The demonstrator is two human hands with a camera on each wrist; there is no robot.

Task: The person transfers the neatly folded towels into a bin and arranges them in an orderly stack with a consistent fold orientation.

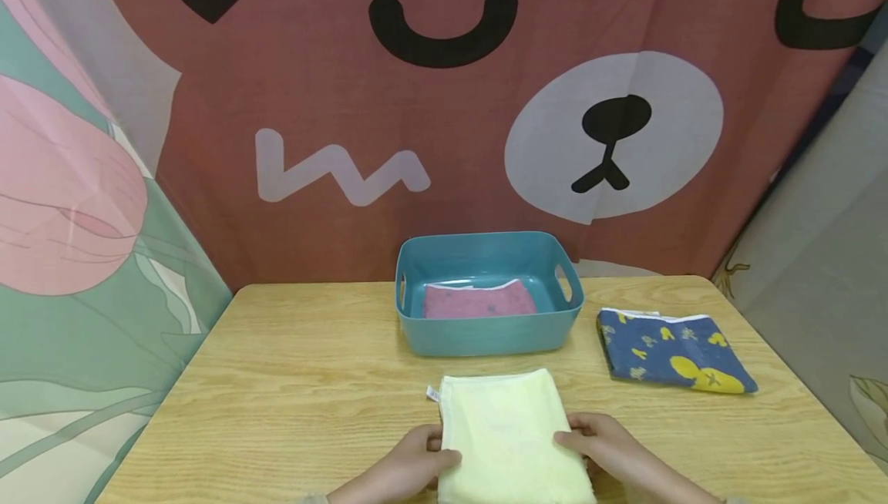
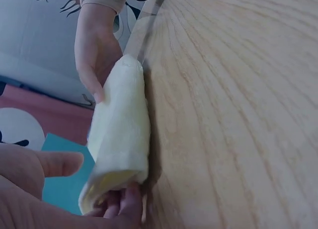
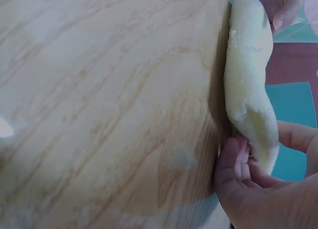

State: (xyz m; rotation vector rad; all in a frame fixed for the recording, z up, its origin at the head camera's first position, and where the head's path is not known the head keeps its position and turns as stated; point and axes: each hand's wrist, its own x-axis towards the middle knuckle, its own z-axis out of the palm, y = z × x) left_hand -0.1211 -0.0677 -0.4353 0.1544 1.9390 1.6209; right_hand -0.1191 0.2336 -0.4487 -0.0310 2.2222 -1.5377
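1. The pale yellow towel [image 1: 509,435] lies at the lower centre of the head frame, folded; its near end is cut off by the bottom border.
2. The left grip [image 1: 411,462] holds the towel's left edge, fingers tucked beneath and mostly hidden from above. The left wrist view shows them curled into the fold, the thumb above; whether that thumb presses is hard to tell.
3. The right grip [image 1: 610,446] holds the right edge, thumb on top, the other fingers partly hidden underneath.
4. Whether the towel's underside touches the surface [image 1: 291,388] throughout cannot be made out.
5. A small tag [image 1: 433,394] sticks out at the towel's upper-left corner, its print too small to read.
6. The teal basket [image 1: 486,337] stands at centre, near the surface's far edge; its front wall hides the lower part of a folded pink cloth [image 1: 479,302] inside.
7. A narrow strip of wood separates towel and basket.
8. Right of centre, the folded blue cloth [image 1: 673,351] sits near the surface's right edge, apart from the basket and the right grip.
9. The broadest open stretch of wood is left of the basket.
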